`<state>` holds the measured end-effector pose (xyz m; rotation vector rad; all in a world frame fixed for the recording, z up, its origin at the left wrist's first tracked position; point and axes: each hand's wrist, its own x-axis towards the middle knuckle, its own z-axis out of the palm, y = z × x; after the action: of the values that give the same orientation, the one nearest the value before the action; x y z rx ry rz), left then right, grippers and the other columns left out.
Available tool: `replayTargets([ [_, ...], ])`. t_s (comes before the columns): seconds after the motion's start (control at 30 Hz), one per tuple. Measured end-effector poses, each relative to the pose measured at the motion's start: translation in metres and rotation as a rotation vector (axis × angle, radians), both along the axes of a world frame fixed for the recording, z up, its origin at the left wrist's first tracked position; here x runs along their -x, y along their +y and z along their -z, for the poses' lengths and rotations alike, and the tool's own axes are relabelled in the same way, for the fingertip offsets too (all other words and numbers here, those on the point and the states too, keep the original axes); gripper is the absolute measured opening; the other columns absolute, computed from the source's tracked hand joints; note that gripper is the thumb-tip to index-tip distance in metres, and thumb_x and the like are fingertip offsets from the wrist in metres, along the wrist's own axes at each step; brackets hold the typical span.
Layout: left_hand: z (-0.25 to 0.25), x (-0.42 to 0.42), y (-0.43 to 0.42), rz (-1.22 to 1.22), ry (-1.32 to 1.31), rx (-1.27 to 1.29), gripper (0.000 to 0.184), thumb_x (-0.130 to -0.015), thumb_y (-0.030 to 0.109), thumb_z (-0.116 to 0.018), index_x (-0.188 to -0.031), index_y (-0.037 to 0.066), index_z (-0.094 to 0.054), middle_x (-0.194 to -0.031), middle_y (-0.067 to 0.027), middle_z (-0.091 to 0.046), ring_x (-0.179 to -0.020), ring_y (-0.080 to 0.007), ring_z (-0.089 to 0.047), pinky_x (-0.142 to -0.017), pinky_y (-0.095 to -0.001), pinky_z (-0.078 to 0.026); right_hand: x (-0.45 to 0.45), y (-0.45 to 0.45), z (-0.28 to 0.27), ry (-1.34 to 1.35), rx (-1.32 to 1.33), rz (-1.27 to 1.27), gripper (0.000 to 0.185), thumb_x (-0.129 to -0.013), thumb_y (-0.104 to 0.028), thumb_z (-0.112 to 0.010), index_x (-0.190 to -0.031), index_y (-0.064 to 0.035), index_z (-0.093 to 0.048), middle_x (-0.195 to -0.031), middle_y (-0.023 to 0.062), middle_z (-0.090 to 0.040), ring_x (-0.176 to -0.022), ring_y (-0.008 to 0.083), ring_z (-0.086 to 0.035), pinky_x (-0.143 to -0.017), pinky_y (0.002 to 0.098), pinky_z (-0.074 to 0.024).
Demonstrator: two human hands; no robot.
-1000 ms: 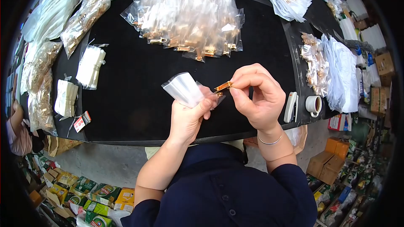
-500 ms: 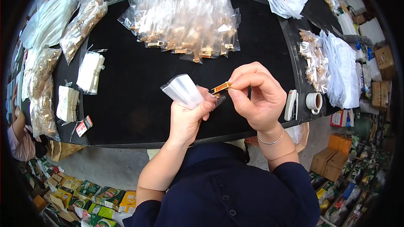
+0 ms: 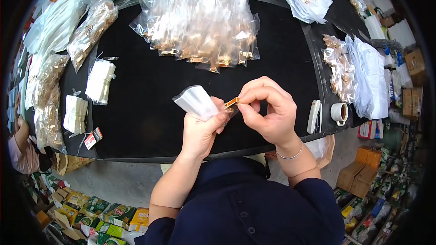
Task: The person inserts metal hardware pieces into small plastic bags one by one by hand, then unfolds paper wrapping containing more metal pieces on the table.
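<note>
My left hand (image 3: 202, 131) is closed around a sheaf of small clear plastic bags (image 3: 196, 103), which fans out past the thumb toward the upper left. Between the thumb and forefinger of my right hand (image 3: 270, 111) is one end of a small gold-coloured metal clasp (image 3: 231, 103) with an orange-looking middle. The clasp's other end lies against the fingers of my left hand, by the edge of a clear bag. Whether it sits inside that bag I cannot tell. Beyond both hands is a large heap of clear bags (image 3: 200, 22) with gold pieces in their near ends.
On the black table (image 3: 141, 122), bundles of plastic bags (image 3: 100, 81) and long bags of gold parts (image 3: 47, 102) lie at left. At right are more bagged parts (image 3: 338, 68), white bags (image 3: 367, 77), a stapler (image 3: 313, 117) and a cup (image 3: 339, 113). Another person's arm (image 3: 21, 131) shows far left.
My right hand has moved left and slightly nearer to me, bringing the clasp against my left hand's fingers. The left hand keeps its hold on the bags.
</note>
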<state>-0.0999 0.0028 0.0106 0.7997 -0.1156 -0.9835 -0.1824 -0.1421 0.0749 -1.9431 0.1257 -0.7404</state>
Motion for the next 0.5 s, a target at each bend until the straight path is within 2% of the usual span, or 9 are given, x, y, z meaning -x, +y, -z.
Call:
replayTargets([
  [0.2,-0.002,0.004,-0.003,-0.015,-0.022,0.045,0.030,-0.086,0.021,-0.075,-0.103,0.001,-0.059,-0.084,-0.0031,-0.060,-0.070,-0.0087,-0.054,-0.057,-0.0202,-0.040,-0.002,0.005,-0.003,0.062,0.034,-0.062,0.016,-0.074,0.009,-0.070,-0.088,0.0015,-0.069,-0.087,0.0100,-0.065,-0.067,0.0107,-0.057,-0.058,0.0222,-0.0458],
  [0.3,-0.009,0.006,-0.004,-0.041,0.030,0.049,0.033,-0.087,0.020,-0.073,-0.110,0.001,-0.057,-0.090,-0.0035,-0.062,-0.077,-0.0111,-0.058,-0.061,-0.0222,-0.045,-0.006,0.002,0.007,0.065,0.211,-0.157,0.018,-0.075,0.007,-0.071,-0.091,-0.0002,-0.071,-0.085,0.0093,-0.064,-0.069,0.0136,-0.059,-0.058,0.0249,-0.0479],
  [0.33,-0.008,0.006,-0.003,-0.043,0.025,0.052,0.033,-0.087,0.020,-0.073,-0.110,0.001,-0.057,-0.090,-0.0035,-0.062,-0.077,-0.0111,-0.058,-0.061,-0.0222,-0.045,-0.007,0.002,0.006,0.061,0.214,-0.159,0.018,-0.075,0.007,-0.071,-0.091,-0.0002,-0.071,-0.085,0.0093,-0.064,-0.069,0.0136,-0.059,-0.058,0.0249,-0.0479],
  [0.43,0.000,0.008,0.005,-0.010,-0.068,-0.047,0.032,-0.093,0.023,-0.066,-0.112,0.000,-0.056,-0.096,-0.0073,-0.064,-0.081,-0.0127,-0.060,-0.063,-0.0231,-0.048,-0.004,-0.001,0.002,0.138,0.049,-0.143,0.014,-0.074,0.002,-0.072,-0.087,-0.0014,-0.068,-0.084,0.0086,-0.061,-0.073,0.0222,-0.059,-0.064,0.0311,-0.0491],
  [0.5,-0.001,0.004,0.009,-0.059,-0.082,-0.090,0.033,-0.094,0.026,-0.063,-0.113,0.000,-0.056,-0.097,-0.0086,-0.065,-0.081,-0.0127,-0.060,-0.063,-0.0232,-0.048,-0.006,-0.014,-0.016,0.124,0.124,-0.098,0.013,-0.074,0.002,-0.071,-0.086,-0.0018,-0.068,-0.083,0.0078,-0.060,-0.074,0.0225,-0.059,-0.065,0.0316,-0.0488],
])
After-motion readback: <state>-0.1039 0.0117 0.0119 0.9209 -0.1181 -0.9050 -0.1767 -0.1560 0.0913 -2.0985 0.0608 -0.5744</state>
